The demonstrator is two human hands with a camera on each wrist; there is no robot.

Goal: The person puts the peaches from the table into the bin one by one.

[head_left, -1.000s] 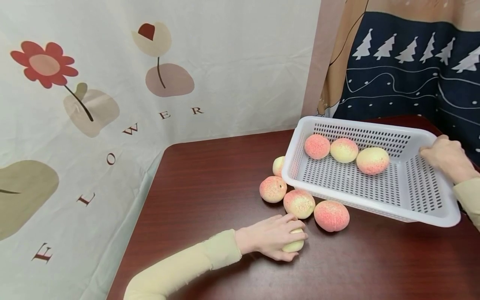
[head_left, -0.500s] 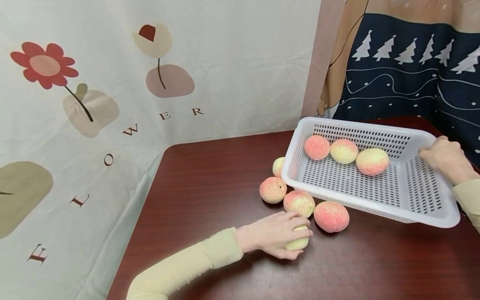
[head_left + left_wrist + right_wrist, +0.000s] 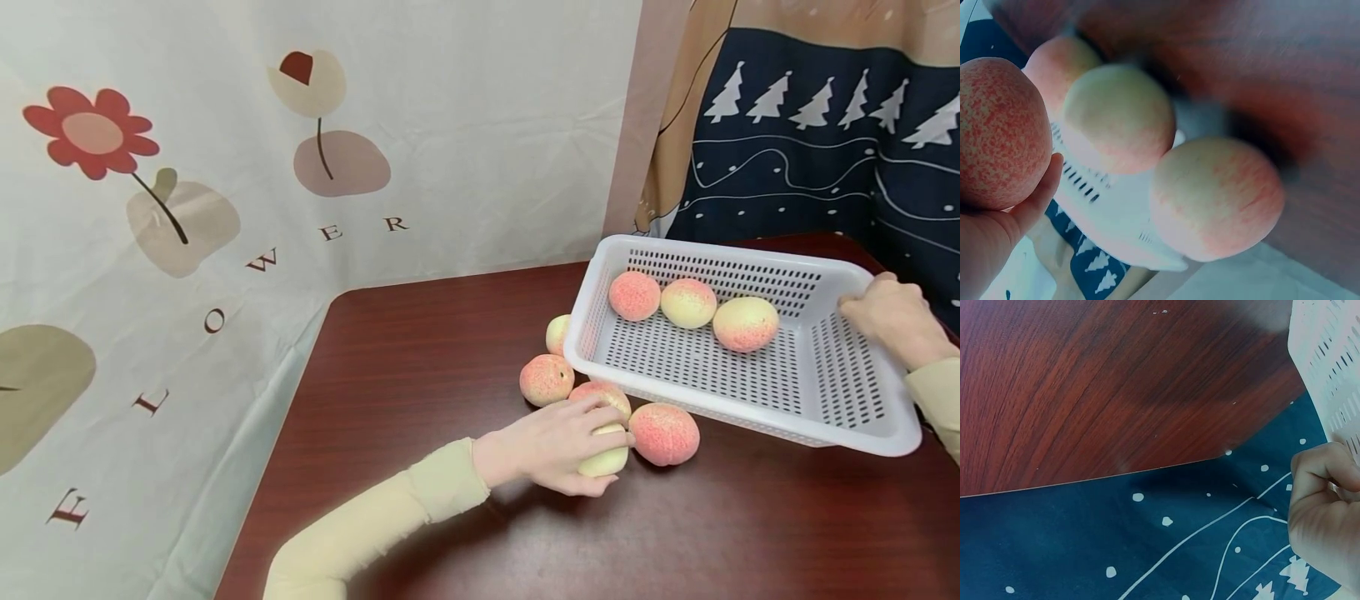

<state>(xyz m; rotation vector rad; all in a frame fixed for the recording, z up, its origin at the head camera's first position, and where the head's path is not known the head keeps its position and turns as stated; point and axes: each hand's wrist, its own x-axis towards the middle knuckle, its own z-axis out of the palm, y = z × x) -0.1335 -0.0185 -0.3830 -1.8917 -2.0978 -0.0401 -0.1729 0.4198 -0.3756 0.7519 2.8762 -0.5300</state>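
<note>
My left hand (image 3: 551,446) grips a pale yellow peach (image 3: 604,462) over the table, its fingers curled across the top. In the left wrist view that peach (image 3: 1000,137) shows a red speckled side, with the thumb against it. At the right, my right hand (image 3: 892,319) holds the short end of a white perforated basket (image 3: 720,390); the right wrist view has the curled fist (image 3: 1325,509) at the basket's edge. Inside the basket lie a pink peach (image 3: 635,296), a yellow-pink peach (image 3: 688,303) and another yellow-pink peach (image 3: 746,324).
Along the basket's left and front sides lie a pale peach (image 3: 556,335) partly hidden by the rim, a speckled peach (image 3: 546,380), one partly behind my left hand (image 3: 602,396), and a pink peach (image 3: 664,434). A flower-print cloth (image 3: 480,142) hangs behind the dark red table (image 3: 405,375).
My left hand has moved a little away from me and to the right with the peach, nearer the other peaches. The right hand and basket look unchanged.
</note>
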